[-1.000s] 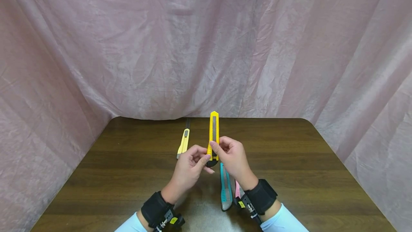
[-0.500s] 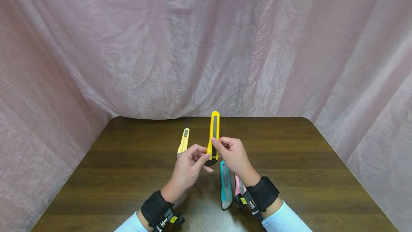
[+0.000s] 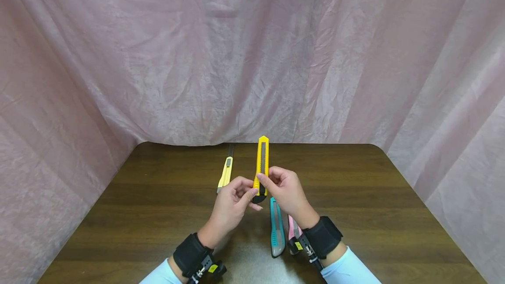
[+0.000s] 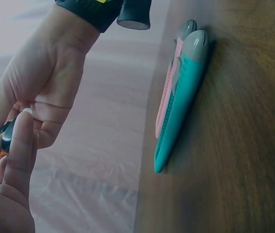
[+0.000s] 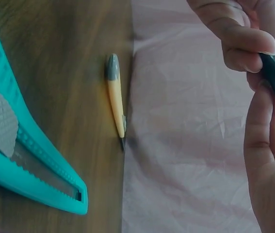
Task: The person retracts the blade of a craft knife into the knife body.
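Unmoved since a second ago: one yellow knife [image 3: 262,168], upright above the tabletop [image 3: 158,214], its dark butt pinched by the left hand [image 3: 232,207] and right hand [image 3: 286,192], fingers curled round it. Knives, four in all: one pale yellow knife [image 3: 225,173] behind; one teal knife [image 3: 277,227] and one pink knife [image 3: 292,228] side by side, nearer.

Cutters around both hands, over table [image 3: 158,214]

One cutter [image 3: 225,173] beyond left hand [image 3: 232,207]; two cutters [image 3: 277,228] side by side beneath right hand [image 3: 287,192].
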